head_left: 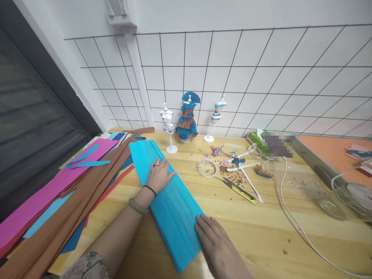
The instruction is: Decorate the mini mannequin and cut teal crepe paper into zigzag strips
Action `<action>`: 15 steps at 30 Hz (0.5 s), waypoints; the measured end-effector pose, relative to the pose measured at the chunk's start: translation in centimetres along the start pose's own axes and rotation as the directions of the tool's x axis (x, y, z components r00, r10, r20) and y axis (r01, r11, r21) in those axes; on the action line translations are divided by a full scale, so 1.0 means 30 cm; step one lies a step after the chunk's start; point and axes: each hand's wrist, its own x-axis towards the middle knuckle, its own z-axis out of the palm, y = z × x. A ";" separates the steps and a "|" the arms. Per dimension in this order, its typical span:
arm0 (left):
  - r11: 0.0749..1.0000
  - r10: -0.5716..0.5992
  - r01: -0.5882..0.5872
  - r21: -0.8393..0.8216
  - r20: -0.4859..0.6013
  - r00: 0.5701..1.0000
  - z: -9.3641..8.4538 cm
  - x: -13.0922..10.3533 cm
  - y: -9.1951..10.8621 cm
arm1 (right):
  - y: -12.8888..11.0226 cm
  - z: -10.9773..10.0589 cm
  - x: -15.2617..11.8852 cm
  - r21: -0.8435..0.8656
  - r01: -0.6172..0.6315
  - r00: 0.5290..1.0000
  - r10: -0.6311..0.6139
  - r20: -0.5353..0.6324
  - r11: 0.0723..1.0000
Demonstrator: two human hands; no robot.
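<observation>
A long folded piece of bright blue crepe paper (174, 209) lies slantwise across the wooden table in front of me. My left hand (159, 175) rests flat on its upper part, fingers spread, with a ring, a black band and a bangle on that arm. At the paper's lower right edge, my right hand (213, 236) lies with its fingers stretched over the border. Neither hand grasps the paper. Just left of it is a pile of coloured crepe paper, with a brown strip (95, 182) and a pink sheet (58, 186) near the top.
Behind stand a white mannequin (167, 120), a mannequin in a blue and brown paper dress (187, 120) and another white one (216, 116). To the right are a tape ring (207, 168), a yellow cutter (241, 192), paper scraps, a white cable (286, 209) and a glass jar (333, 207).
</observation>
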 end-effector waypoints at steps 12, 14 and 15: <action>0.992 -0.112 0.116 0.053 -0.085 0.990 0.039 0.049 -0.051 | 0.014 0.010 -0.017 -0.041 0.047 0.999 -0.046 0.024 0.998; 0.991 -0.119 0.124 0.052 -0.094 0.988 0.032 0.052 -0.058 | 0.014 0.002 -0.011 -0.047 0.059 0.998 -0.059 0.003 0.997; 0.991 -0.115 0.120 0.051 -0.097 0.989 0.029 0.052 -0.058 | 0.014 -0.002 -0.008 -0.045 0.060 0.998 -0.061 -0.012 0.997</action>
